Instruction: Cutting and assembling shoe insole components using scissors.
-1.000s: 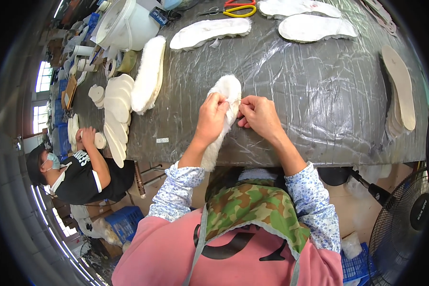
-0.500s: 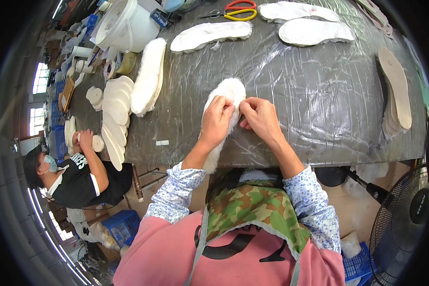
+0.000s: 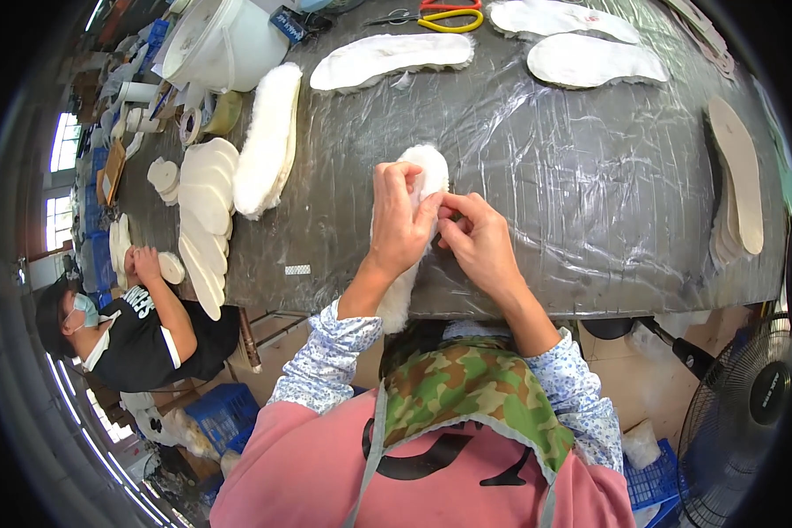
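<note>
Dark plastic-covered counter (image 3: 590, 255) before us, a fleecy white insole (image 3: 428, 162) held over its near edge.
Our left hand (image 3: 400, 222) clamps the insole; our right hand (image 3: 479, 239) bunches at its right side, on what we cannot tell.

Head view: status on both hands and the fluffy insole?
Left hand holds white fluffy insole. Right hand at its right edge, fingertip grip unclear. Scissors beyond, apart from both hands.
</note>
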